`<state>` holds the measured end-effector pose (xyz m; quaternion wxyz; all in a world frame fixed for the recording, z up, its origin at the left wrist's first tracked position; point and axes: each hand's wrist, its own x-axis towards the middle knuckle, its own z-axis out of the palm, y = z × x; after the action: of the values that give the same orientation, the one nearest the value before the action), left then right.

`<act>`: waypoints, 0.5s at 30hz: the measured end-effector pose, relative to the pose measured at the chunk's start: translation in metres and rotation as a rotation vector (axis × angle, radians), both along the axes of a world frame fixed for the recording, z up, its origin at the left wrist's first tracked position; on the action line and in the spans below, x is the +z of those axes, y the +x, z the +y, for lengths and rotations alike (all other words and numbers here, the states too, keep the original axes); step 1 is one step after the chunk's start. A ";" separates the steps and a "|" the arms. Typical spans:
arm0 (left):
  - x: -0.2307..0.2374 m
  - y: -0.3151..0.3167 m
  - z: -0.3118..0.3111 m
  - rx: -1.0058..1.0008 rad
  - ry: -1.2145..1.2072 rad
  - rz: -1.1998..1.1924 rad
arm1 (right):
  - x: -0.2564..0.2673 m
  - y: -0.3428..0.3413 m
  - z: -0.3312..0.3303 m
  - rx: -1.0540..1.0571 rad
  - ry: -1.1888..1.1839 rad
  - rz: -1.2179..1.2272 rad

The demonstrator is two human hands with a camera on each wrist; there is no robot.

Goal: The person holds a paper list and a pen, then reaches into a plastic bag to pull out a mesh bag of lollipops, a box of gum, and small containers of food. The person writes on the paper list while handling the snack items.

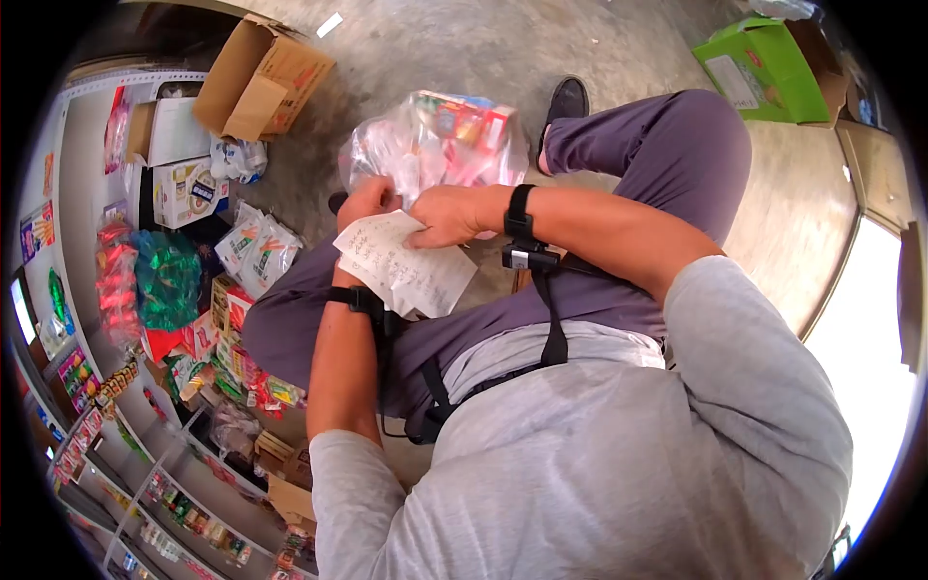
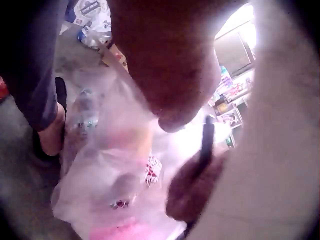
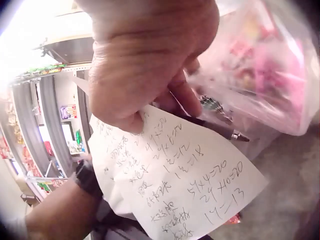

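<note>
My right hand (image 1: 449,215) pinches a sheet of white paper (image 1: 406,261) by its upper edge, thumb on top. Handwritten characters and sums cover the paper (image 3: 200,175). A dark pen (image 3: 215,127) sticks out from under the same hand's fingers. Beside it, my left hand (image 1: 367,201) is curled at the top of a clear plastic bag (image 1: 387,145); gathered plastic runs up to its fingers in the left wrist view. Colourful packets show through the bag (image 3: 280,65). The paper partly covers the left wrist.
An opened cardboard box (image 1: 261,82) stands at upper left. Shelves of goods (image 1: 82,242) line the left, with red and green bundles (image 1: 169,280) and white packages (image 1: 259,249) by the left knee. A green box (image 1: 764,72) sits at upper right on the concrete floor (image 1: 619,48).
</note>
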<state>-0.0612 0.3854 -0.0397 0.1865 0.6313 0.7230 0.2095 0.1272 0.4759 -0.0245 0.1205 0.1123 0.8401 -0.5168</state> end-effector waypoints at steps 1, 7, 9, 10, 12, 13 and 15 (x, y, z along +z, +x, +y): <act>0.004 -0.002 -0.002 0.024 0.004 0.081 | -0.012 0.002 -0.005 -0.023 -0.091 0.033; -0.021 -0.101 -0.005 0.837 0.061 0.094 | -0.022 0.051 0.036 -0.248 -0.460 -0.205; -0.014 -0.138 -0.008 0.987 -0.016 0.101 | 0.028 0.071 0.059 -0.593 -0.885 -0.062; -0.012 -0.157 -0.009 1.044 0.034 0.078 | 0.047 0.081 0.070 -0.667 -0.989 0.027; -0.015 -0.218 -0.013 1.133 0.089 0.016 | 0.073 0.103 0.082 -0.784 -1.079 0.151; -0.018 -0.243 -0.013 1.166 0.099 -0.026 | 0.082 0.114 0.084 -0.825 -1.059 0.186; 0.046 -0.229 -0.005 1.082 -0.029 0.096 | 0.094 0.138 0.080 -0.889 -1.061 0.231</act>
<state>-0.2902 0.3801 0.0058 0.0277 0.1754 0.9552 0.2366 0.2649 0.5556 0.0697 -0.1540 0.3156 0.3561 -0.8660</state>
